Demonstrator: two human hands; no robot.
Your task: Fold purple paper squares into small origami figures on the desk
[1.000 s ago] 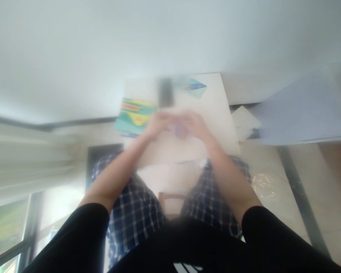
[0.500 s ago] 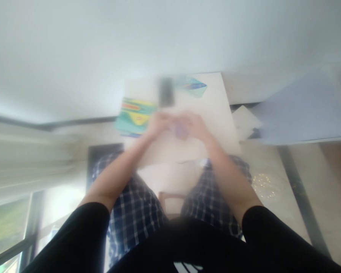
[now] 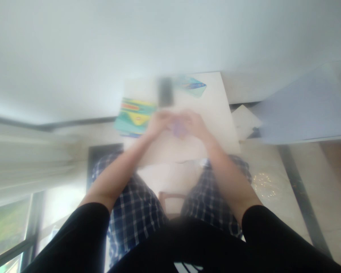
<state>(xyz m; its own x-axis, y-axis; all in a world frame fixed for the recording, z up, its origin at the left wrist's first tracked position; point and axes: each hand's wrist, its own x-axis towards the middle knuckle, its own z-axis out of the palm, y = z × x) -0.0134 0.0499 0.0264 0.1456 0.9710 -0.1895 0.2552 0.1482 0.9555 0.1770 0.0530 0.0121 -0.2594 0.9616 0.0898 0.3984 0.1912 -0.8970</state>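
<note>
Both hands meet over the middle of a white table (image 3: 224, 129), and haze blurs the view around them. Between them is a small, flat purple piece (image 3: 180, 129), perhaps paper; its kind is too blurred to name. My right hand (image 3: 192, 120) is closed on the purple piece's upper right side. My left hand (image 3: 160, 120) is closed too, its fingertips reaching to the piece's left edge. A green and yellow packet (image 3: 135, 115) lies just left of my left hand. Beyond the hands is a dark, blurred rectangle (image 3: 165, 92).
A light blue packet (image 3: 197, 86) lies at the table's far side, near the wall (image 3: 170, 38). To the right stands a large pale grey-blue panel (image 3: 304, 106). My knees in checked cloth (image 3: 139, 201) are under the near edge. A curtain (image 3: 25, 159) hangs at left.
Hands and purple piece stay in nearly the same place. The purple piece has shifted or turned very slightly to the left between the fingers.
</note>
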